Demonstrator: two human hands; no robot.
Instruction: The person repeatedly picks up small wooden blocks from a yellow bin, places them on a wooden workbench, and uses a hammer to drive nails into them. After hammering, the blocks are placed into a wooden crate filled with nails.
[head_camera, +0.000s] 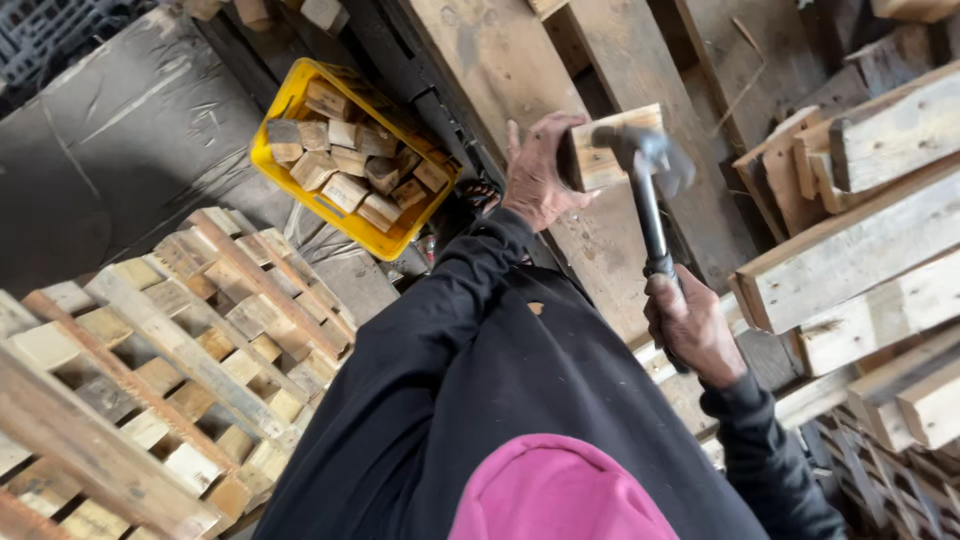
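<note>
Wooden block (600, 150), held up in the left hand (535, 175) with the grip pinching its end, meets the head of a hammer (648, 190) whose handle the right hand (690, 325) clasps tight. Open air surrounds both. Below lies a wide plank (520, 70); a yellow crate (300, 100) of blocks and stacked pallets (170, 350) crowd the left, loose timbers (860, 240) the right.

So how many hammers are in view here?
1. The hammer is in the right hand, its head against the wood block held by the left hand. Others may be hidden.
</note>
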